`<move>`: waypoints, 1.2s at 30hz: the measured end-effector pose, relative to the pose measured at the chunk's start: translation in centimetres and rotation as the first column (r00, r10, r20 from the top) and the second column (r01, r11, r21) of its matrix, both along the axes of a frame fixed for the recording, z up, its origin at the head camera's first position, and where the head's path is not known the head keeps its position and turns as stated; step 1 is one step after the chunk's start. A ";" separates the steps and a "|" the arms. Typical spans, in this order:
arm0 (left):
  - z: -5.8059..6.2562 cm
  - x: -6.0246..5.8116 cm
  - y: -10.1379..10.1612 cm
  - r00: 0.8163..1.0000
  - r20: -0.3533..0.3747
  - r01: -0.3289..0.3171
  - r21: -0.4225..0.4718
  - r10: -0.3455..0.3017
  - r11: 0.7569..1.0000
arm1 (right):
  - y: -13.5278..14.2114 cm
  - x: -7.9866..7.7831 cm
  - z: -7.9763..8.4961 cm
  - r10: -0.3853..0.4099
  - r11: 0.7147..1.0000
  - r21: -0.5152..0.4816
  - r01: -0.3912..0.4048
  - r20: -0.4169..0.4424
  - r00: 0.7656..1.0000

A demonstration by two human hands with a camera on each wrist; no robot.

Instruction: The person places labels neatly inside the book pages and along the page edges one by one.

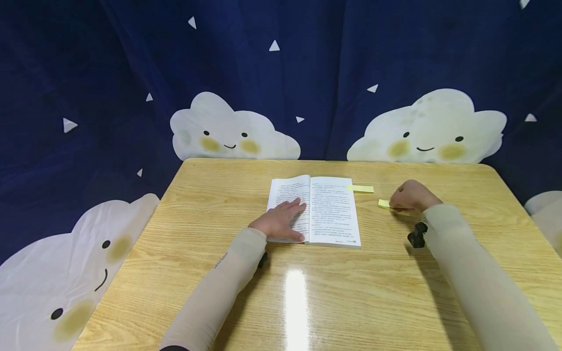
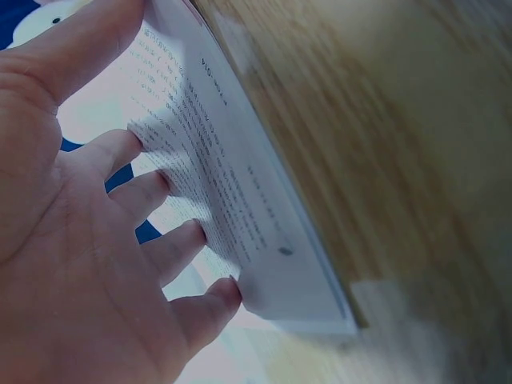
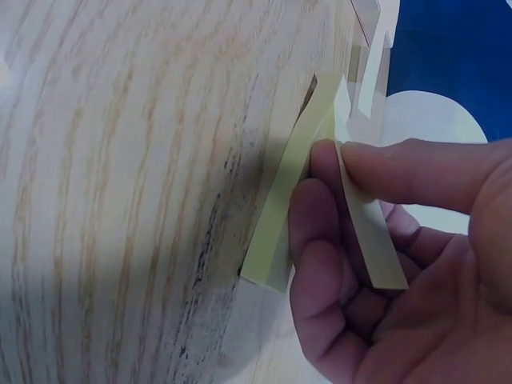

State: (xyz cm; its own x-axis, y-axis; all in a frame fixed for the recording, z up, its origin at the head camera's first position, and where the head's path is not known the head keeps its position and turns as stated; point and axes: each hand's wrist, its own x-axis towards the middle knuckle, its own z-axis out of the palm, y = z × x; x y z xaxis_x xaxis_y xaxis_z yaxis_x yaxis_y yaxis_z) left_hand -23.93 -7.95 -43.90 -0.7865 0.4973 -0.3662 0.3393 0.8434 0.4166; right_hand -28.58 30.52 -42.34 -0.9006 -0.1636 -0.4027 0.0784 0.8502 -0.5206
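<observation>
An open book (image 1: 333, 209) with printed pages lies on the table. My left hand (image 1: 281, 220) rests on its left page, fingers spread, the thumb near the lower edge by the spine. In the left wrist view the fingertips (image 2: 220, 292) touch the printed page. To the right of the book, my right hand (image 1: 410, 196) pinches a narrow yellow sticky note (image 3: 374, 244) between thumb and index finger. Beneath it a yellow sticky note pad (image 3: 276, 208) slants close over the tabletop, meeting the pinched strip at the far end. Another yellow sticky note (image 1: 362, 188) juts from the right page's upper edge.
The wooden table (image 1: 210, 195) reaches back to a dark blue curtain (image 1: 307, 58) with white smiling clouds and small triangles. A dark wrist device (image 1: 417, 235) sits under the right sleeve (image 1: 478, 273). The left sleeve (image 1: 219, 287) crosses the table's front.
</observation>
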 end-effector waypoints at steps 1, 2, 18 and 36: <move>0.0 0.0 0.0 1.000 0.000 -0.001 0.000 0.001 1.000 | 0.0 0.0 0.0 0.003 1.000 0.004 -0.003 -0.004 1.000; 0.0 0.0 0.0 1.000 -0.001 -0.002 0.001 0.002 1.000 | 0.0 0.0 -0.1 0.005 1.000 0.006 -0.005 -0.008 1.000; 0.2 0.2 0.0 1.000 0.000 0.001 0.004 -0.001 1.000 | -0.1 0.2 0.0 0.009 1.000 0.009 -0.009 0.000 1.000; 0.2 0.2 0.0 1.000 -0.010 0.009 -0.002 -0.009 1.000 | -0.2 0.2 0.1 0.030 1.000 -0.004 -0.030 0.002 1.000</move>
State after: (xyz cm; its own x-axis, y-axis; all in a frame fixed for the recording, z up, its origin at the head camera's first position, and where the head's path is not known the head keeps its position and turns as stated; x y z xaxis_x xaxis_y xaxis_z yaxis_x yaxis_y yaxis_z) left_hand -23.74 -7.93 -43.71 -0.7854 0.5037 -0.3597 0.3511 0.8411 0.4114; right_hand -28.39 30.34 -42.23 -0.8946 -0.1918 -0.4036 0.0541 0.8501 -0.5239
